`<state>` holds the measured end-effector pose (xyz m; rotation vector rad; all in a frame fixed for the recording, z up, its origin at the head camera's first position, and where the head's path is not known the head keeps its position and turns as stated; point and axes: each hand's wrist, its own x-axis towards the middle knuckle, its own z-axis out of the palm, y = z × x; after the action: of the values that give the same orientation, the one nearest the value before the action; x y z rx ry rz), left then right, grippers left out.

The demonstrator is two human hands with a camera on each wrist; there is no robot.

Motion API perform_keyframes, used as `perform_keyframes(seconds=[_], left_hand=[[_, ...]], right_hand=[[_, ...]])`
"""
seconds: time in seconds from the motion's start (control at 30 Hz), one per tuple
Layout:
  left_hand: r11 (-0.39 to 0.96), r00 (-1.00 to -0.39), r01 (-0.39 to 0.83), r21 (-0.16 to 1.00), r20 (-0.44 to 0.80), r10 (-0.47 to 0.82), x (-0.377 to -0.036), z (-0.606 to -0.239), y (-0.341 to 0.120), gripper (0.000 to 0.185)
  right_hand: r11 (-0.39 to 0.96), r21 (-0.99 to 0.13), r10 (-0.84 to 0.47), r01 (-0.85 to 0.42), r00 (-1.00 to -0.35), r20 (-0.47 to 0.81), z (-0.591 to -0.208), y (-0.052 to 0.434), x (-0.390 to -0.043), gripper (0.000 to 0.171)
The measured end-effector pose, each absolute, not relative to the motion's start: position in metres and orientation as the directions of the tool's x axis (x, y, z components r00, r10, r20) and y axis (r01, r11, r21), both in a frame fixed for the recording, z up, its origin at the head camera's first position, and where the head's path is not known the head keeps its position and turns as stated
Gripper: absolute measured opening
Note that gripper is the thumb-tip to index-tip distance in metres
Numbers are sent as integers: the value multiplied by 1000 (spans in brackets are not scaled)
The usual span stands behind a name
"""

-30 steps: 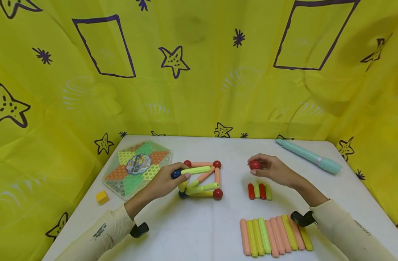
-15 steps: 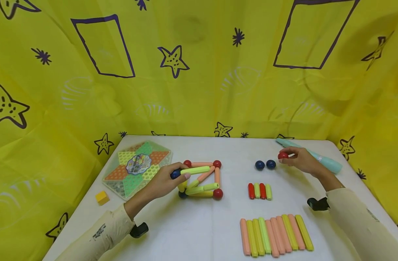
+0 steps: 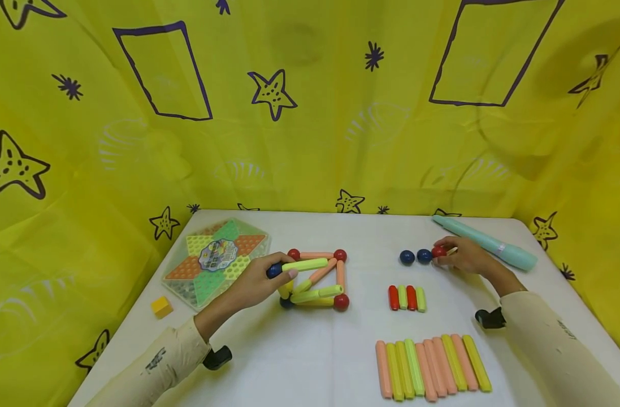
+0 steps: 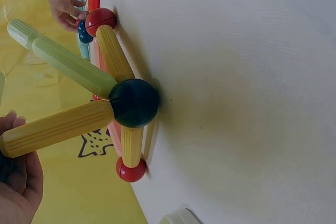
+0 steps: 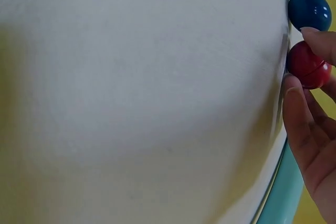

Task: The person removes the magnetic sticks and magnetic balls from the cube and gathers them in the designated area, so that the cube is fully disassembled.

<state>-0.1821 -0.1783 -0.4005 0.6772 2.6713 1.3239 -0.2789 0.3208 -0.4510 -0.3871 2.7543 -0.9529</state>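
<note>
My left hand (image 3: 257,281) grips a dark blue ball (image 3: 274,271) at the top of a stick-and-ball frame; a light green stick (image 3: 306,264) juts right from that ball. A yellow stick (image 4: 60,127) runs from this hand to a lower dark blue ball (image 4: 134,103) on the table. Red balls (image 3: 341,302) mark the frame's other corners, linked by pink and yellow sticks. At the back right, my right hand (image 3: 464,255) pinches a red ball (image 5: 308,65) between thumb and fingers. It sits at the end of a row beside two dark blue balls (image 3: 424,256).
Short red and green sticks (image 3: 412,298) lie in front of the ball row. Nearer is a row of long pink, yellow and green sticks (image 3: 429,370). A teal tapered object (image 3: 488,243) lies behind my right hand. A star-patterned game board (image 3: 203,288) and yellow cube (image 3: 161,307) are left.
My right hand carried the red ball rightward, uncovering the two blue balls, then came slightly back left and down beside them. My left hand and the frame have stayed put.
</note>
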Motion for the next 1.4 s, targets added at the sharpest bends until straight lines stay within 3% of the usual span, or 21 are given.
perform_keyframes(seconds=[0.43, 0.63, 0.9, 1.2, 1.4], left_hand=[[524, -896, 356, 774, 123, 427, -182, -400, -178, 22], [523, -892, 365, 770, 127, 434, -183, -401, -179, 23], [523, -892, 366, 770, 129, 434, -184, -402, -179, 24], [521, -889, 371, 769, 132, 439, -186, -403, -177, 23], [490, -871, 390, 780, 138, 472, -186, -401, -176, 27]], right_hand=[[762, -624, -289, -172, -953, -90, -433, 332, -262, 83], [738, -612, -316, -284, -947, 59, -406, 305, -246, 69], [561, -704, -567, -435, -822, 57, -400, 213, -219, 37], [429, -704, -708, -567, -694, 127, -373, 115, -214, 30], [404, -652, -781, -641, -613, 120, -366, 80, -222, 28]])
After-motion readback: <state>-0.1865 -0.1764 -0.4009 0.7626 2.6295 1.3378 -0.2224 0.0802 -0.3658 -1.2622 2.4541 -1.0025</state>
